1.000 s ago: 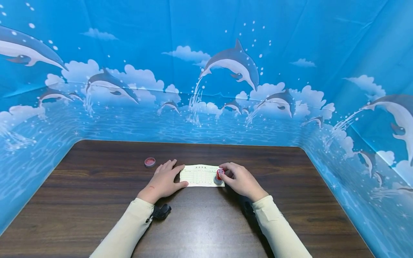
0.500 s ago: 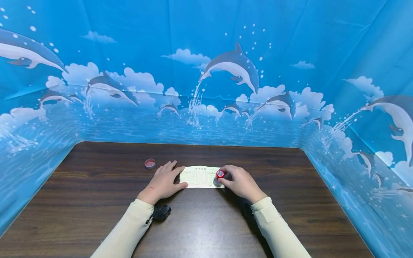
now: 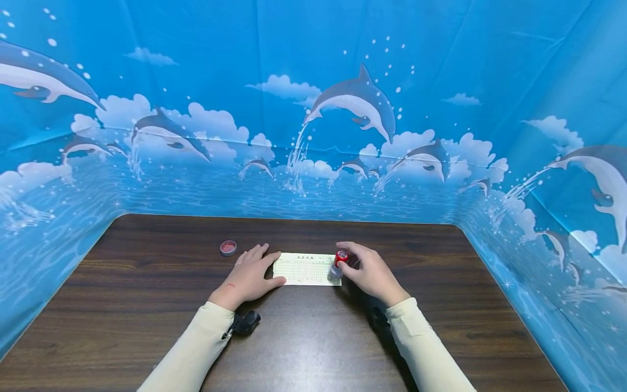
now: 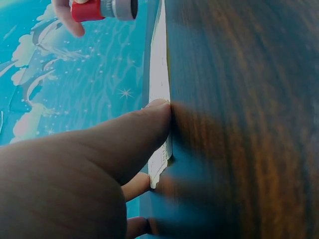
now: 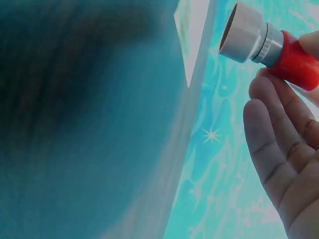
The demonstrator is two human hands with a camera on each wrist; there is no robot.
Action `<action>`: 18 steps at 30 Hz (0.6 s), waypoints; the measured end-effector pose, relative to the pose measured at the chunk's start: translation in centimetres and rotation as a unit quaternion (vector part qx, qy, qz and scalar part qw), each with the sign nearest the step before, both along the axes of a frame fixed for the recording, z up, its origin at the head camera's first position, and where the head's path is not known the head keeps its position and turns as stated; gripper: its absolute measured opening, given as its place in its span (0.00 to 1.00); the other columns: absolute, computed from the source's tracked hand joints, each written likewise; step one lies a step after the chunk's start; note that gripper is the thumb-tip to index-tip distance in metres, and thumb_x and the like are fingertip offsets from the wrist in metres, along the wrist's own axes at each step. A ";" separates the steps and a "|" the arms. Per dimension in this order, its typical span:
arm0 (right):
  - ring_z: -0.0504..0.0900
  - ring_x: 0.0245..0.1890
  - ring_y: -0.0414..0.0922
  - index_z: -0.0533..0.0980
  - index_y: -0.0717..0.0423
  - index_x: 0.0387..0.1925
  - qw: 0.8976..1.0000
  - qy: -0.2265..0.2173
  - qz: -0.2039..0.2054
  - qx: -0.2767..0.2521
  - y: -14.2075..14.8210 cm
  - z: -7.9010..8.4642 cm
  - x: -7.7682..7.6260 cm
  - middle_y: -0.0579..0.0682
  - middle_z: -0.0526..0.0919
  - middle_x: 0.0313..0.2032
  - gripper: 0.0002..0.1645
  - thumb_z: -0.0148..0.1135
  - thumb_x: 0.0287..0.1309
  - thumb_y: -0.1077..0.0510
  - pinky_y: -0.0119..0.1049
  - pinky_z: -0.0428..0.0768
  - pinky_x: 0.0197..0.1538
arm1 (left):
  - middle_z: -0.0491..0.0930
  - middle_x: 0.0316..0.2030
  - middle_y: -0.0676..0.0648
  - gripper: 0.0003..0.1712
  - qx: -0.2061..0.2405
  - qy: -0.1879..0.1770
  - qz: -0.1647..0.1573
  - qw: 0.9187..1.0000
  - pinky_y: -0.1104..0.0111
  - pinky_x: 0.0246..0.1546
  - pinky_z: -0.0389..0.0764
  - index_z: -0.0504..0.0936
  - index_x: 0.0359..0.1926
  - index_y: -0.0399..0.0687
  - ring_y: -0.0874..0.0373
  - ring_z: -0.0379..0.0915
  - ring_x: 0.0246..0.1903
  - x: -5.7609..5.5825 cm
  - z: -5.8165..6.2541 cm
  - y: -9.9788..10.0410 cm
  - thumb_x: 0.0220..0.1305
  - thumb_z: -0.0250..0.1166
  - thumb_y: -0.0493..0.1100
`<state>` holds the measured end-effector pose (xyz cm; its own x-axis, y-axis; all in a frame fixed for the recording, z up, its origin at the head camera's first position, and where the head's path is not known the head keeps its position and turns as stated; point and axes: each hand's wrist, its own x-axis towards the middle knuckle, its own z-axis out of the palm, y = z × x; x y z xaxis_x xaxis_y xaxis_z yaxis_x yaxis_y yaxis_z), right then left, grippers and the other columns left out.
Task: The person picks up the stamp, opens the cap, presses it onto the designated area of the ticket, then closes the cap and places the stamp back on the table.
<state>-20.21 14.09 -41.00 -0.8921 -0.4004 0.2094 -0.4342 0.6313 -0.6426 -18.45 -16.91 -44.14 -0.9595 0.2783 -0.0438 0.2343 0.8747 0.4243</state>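
A pad of pale green printed forms (image 3: pixel 301 269) lies on the dark wooden table. My left hand (image 3: pixel 248 279) rests at its left end, thumb and fingers spread; in the left wrist view the thumb (image 4: pixel 144 122) touches the pad's near edge. Between thumb and fingers, my right hand (image 3: pixel 369 273) pinches a stamp with a red handle (image 3: pixel 341 257) and a grey round base (image 3: pixel 335 272). Both wrist views show the stamp (image 5: pixel 244 35) held up, with a gap between its base and the paper. Its underside is mostly hidden.
A small round tin of red ink paste (image 3: pixel 228 247) stands behind and left of the left hand. A blue curtain printed with dolphins (image 3: pixel 313 136) encloses the table (image 3: pixel 303 337) at the back and sides.
The stamp was down on the pad's right part half a second ago. My right hand has since raised it and shifted slightly right. My left hand has stayed in place.
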 end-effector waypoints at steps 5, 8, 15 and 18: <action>0.82 0.36 0.41 0.81 0.55 0.52 0.999 -0.015 -0.021 -0.018 0.5 0.4 0.2 0.46 0.86 0.41 0.18 0.72 0.61 0.63 0.39 0.86 0.47 | 0.57 0.77 0.31 0.42 -0.001 0.003 -0.001 1.000 0.37 0.76 0.49 0.69 0.76 0.46 0.32 0.48 0.77 0.1 -0.1 -0.1 0.69 0.68 0.60; 0.83 0.36 0.42 0.80 0.53 0.49 0.999 -0.025 -0.038 -0.028 0.7 0.4 0.2 0.47 0.86 0.40 0.17 0.73 0.59 0.63 0.39 0.87 0.47 | 0.56 0.77 0.31 0.42 0.000 0.004 0.000 1.000 0.37 0.76 0.49 0.69 0.76 0.46 0.32 0.48 0.77 0.3 -0.2 0.0 0.69 0.68 0.60; 0.83 0.35 0.43 0.79 0.54 0.46 0.997 -0.021 -0.044 -0.063 1.2 -0.1 0.2 0.50 0.84 0.40 0.15 0.73 0.59 0.63 0.41 0.87 0.46 | 0.57 0.77 0.31 0.42 -0.004 0.008 0.003 1.000 0.37 0.76 0.49 0.69 0.76 0.46 0.32 0.49 0.77 0.8 -0.3 0.1 0.69 0.68 0.60; 0.83 0.37 0.44 0.78 0.55 0.51 0.997 -0.006 -0.034 -0.073 1.3 -0.2 0.2 0.50 0.84 0.43 0.18 0.72 0.60 0.65 0.40 0.87 0.46 | 0.56 0.77 0.31 0.42 -0.002 0.010 0.004 1.000 0.37 0.76 0.50 0.69 0.76 0.46 0.32 0.49 0.77 1.0 -0.3 0.3 0.69 0.68 0.60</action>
<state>-20.02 15.40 -41.17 -0.9191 -0.3047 0.2498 -0.3849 0.5586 -0.7347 -17.50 -16.66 -44.44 -0.9624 0.2703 -0.0263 0.2354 0.8787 0.4153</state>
